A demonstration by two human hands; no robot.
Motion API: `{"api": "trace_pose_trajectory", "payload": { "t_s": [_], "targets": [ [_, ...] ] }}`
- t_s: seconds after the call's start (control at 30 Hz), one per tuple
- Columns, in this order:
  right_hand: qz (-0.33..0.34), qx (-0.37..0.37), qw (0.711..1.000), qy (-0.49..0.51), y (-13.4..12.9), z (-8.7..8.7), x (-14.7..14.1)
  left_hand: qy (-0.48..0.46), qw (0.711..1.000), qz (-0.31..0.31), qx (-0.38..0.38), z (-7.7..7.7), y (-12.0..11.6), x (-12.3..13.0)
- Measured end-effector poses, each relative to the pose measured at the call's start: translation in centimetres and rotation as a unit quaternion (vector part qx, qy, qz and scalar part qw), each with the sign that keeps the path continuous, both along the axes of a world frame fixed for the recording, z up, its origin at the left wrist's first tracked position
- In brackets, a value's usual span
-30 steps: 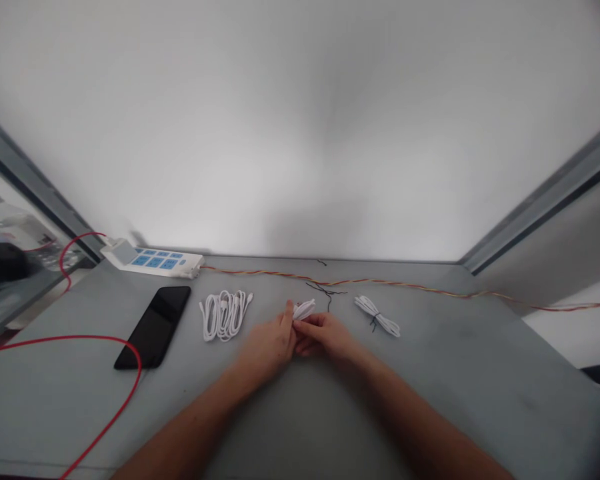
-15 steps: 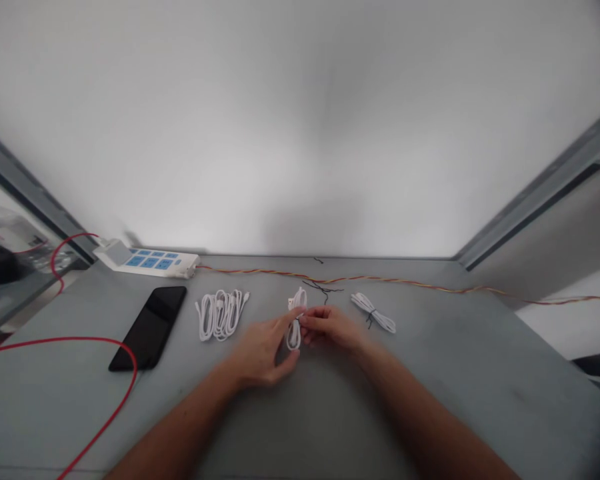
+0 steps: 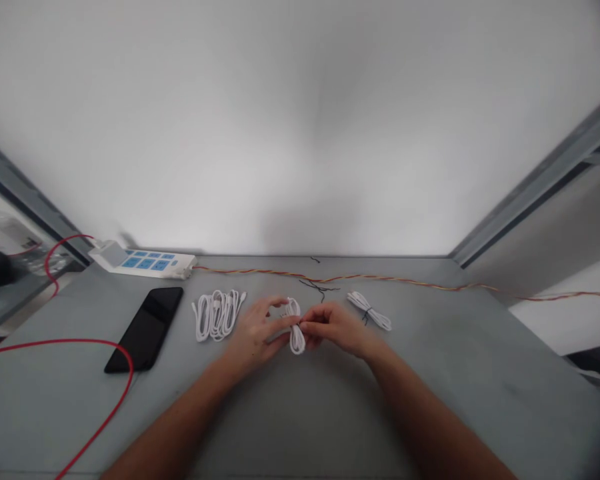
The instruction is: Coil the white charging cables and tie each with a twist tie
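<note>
A coiled white cable (image 3: pixel 297 340) stands out between my two hands in the middle of the table. My left hand (image 3: pixel 257 333) is closed on it from the left, index finger and thumb at its waist. My right hand (image 3: pixel 337 328) pinches at the same spot from the right, on what looks like a thin black twist tie; the fingertips mostly hide it. Right of my hands lies another white cable (image 3: pixel 377 318), bundled with a black twist tie (image 3: pixel 366 313). Several coiled white cables (image 3: pixel 217 315) lie together on the left.
Loose black twist ties (image 3: pixel 320 288) lie behind my hands. A black phone (image 3: pixel 145 330) rests at the left, near a red cable (image 3: pixel 123 387). A white power strip (image 3: pixel 153 263) sits at the back left, its twisted red-yellow wire (image 3: pixel 360 277) running along the back wall.
My left hand has shifted its hold, its index finger and thumb now drawn in at the cable's middle. The right hand keeps its pinch there. The whole view has shifted slightly.
</note>
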State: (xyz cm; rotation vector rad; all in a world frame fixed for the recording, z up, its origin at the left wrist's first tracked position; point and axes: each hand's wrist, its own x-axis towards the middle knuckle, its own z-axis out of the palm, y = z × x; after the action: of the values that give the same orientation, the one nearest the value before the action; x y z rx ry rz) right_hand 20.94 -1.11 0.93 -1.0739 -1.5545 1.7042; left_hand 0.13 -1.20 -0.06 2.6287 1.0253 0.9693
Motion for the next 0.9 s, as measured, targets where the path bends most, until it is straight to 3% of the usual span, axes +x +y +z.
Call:
{"api": "trace_pose_trajectory", "payload": {
  "t_s": [0.13,0.27,0.4,0.5,0.63,0.73,0.83,0.9],
  "targets": [
    [0.007,0.056,0.997,-0.042,-0.3,0.1,-0.4,-0.07,0.992,0.013,-0.107,-0.2,-0.6,0.8],
    [-0.005,0.121,0.989,-0.087,-0.2,-0.5,-0.8,-0.191,0.942,0.058,-0.269,-0.7,-0.8,1.4],
    [-0.051,0.144,0.983,-0.104,0.1,-0.9,-0.8,-0.258,0.895,0.015,-0.364,-0.6,-0.3,1.1],
    [-0.102,0.164,0.974,-0.119,0.2,-0.8,-0.8,-0.248,0.888,-0.014,-0.386,-0.1,-0.1,0.8],
    [-0.148,0.199,0.959,-0.141,0.0,-0.3,-0.9,-0.153,0.925,0.017,-0.349,0.2,-0.3,1.2],
    [-0.143,0.241,0.937,-0.208,0.0,-0.1,-0.8,-0.041,0.964,0.067,-0.255,0.1,-0.4,1.2],
    [-0.159,0.285,0.88,-0.345,0.4,0.2,-0.3,0.08,0.978,0.157,-0.11,0.0,0.1,0.4],
    [-0.178,0.277,0.837,-0.438,0.8,0.5,0.5,0.147,0.963,0.225,-0.04,0.2,0.6,-0.5]
  ]
}}
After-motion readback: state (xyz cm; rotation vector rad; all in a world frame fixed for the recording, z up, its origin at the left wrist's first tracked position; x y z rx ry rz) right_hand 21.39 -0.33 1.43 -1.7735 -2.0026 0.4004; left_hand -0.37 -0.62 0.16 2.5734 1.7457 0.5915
